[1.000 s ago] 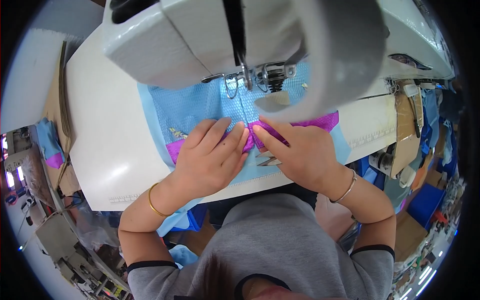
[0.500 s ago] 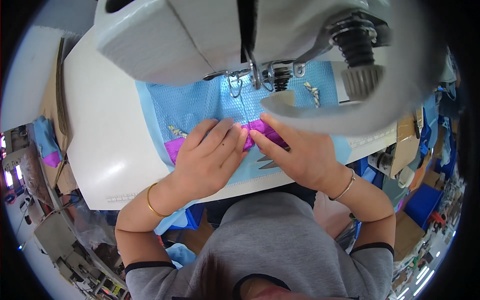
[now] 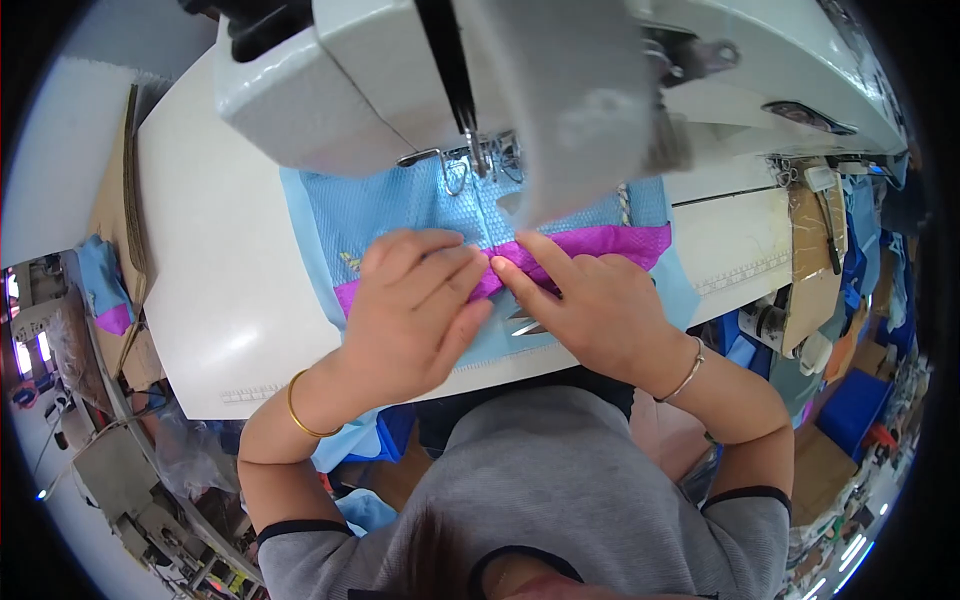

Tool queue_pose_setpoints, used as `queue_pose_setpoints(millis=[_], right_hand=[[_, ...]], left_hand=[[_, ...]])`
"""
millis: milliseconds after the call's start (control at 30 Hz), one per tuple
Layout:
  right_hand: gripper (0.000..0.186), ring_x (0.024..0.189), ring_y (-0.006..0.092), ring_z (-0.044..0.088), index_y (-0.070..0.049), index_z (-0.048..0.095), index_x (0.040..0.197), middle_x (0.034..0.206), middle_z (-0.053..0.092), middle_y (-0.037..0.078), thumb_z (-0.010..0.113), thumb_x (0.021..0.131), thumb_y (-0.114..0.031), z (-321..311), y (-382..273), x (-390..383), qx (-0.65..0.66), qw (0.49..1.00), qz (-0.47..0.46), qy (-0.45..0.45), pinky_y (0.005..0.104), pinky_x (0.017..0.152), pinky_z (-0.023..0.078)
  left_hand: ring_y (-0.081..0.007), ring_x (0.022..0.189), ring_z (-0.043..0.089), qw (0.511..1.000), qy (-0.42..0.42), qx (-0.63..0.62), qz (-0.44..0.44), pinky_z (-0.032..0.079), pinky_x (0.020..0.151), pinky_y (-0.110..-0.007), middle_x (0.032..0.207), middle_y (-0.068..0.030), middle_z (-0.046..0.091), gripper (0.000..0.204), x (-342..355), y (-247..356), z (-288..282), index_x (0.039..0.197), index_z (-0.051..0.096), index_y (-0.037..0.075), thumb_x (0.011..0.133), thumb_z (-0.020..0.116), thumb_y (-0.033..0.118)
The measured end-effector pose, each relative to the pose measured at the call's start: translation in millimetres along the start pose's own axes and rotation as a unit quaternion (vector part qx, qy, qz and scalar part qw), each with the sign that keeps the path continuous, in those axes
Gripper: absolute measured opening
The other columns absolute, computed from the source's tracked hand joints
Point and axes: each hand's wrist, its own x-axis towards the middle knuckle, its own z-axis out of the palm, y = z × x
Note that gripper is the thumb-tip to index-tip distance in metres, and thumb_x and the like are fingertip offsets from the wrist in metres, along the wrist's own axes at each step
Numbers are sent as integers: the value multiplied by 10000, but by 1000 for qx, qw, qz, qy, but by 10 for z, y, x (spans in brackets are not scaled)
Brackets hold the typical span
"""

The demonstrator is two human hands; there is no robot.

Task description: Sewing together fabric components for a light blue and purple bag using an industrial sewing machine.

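Observation:
A light blue textured cloth (image 3: pixel 390 210) with a purple strip (image 3: pixel 610 241) lies under the sewing machine head (image 3: pixel 300 100). My left hand (image 3: pixel 405 315) rests on the cloth, fingers stretched toward the seam and thumb apart. Opposite it, my right hand (image 3: pixel 595 310) presses thumb and index fingertips on the purple strip beside the seam. Metal blades of thread snips (image 3: pixel 526 322) stick out from beneath my right palm; the curled fingers around their handle are mostly hidden. The needle area (image 3: pixel 478 160) sits just beyond my fingertips, partly covered by a blurred machine part.
The white machine table (image 3: pixel 220 300) extends left, with a ruler strip along its front edge. A cardboard sheet (image 3: pixel 120 210) stands at the left beside a blue and purple cloth piece (image 3: pixel 103 285). At right are more cardboard (image 3: pixel 815 265) and a blue bin (image 3: pixel 853 408).
The view has shifted, showing more of the machine's right side. Both hands stay at the seam; my left thumb has spread from its fingers, and more purple strip shows beyond my right hand.

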Motion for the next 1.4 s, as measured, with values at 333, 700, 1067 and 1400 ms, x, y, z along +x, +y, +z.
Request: queue_pose_setpoints(millis=[333,700,1067,1400], right_hand=[[432,648,136,579,-102,665,1300,1344,615,141,637,883,-213,65,-50,-53,-24,999,-1,22,278,571,506],[445,622,125,587,-97,658,1313,1334,625,181,621,880,-194,112,-39,-46,-12,999,-7,44,277,546,504],[299,713,217,636,-57,630,1065,1006,593,96,730,851,-241,-168,170,246,89,991,54,89,337,635,543],[85,764,230,574,-77,595,759,810,541,61,677,779,-81,-1,261,571,-68,980,46,180,365,654,495]], left_hand=[[-309,1078,611,990,10,133,39,461,975,-458,1131,-123,684,309,-9,-2,141,1044,715,-31,785,758,132],[-339,1234,585,995,-16,100,-2,379,1125,-520,1301,-138,664,361,-77,-52,147,1146,716,24,808,752,144],[-371,1235,602,994,4,105,35,436,1094,-529,1268,-158,673,353,-58,-74,162,1113,712,-3,783,756,113],[-383,1244,595,996,14,75,51,493,1002,-496,1334,-213,615,376,-90,-140,204,1123,691,-19,774,762,104]])
